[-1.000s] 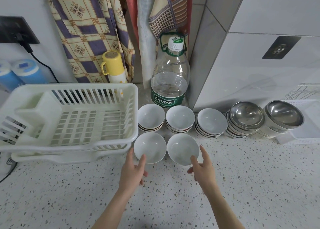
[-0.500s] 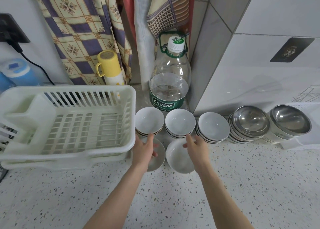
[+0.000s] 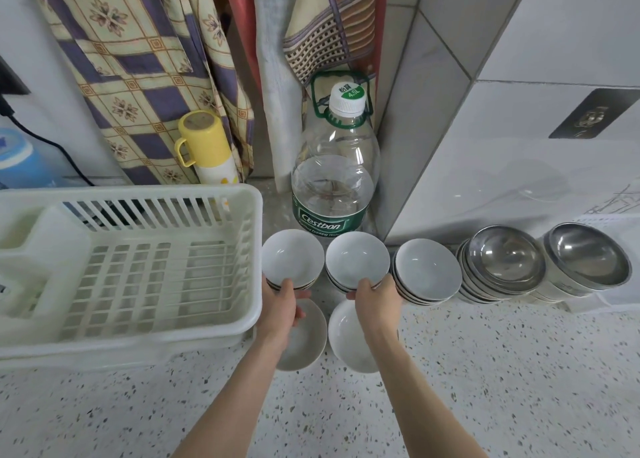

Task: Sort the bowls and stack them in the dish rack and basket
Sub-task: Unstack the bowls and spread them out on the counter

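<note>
Beside the dish rack (image 3: 131,267), each hand's fingers grip a white bowl stack: left hand (image 3: 280,307), right hand (image 3: 375,300).

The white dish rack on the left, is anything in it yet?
Empty: the dish rack shows only bare slats, and every bowl sits on the counter.

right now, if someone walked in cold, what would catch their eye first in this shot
Probably the two hands, the left hand and the right hand, each gripping a stack of white bowls at mid-counter, above two single bowls. Next, the big cream dish rack at left holds no bowls. Then the tall Cestbon water bottle behind the bowls, and the shiny steel bowls at right.
</note>
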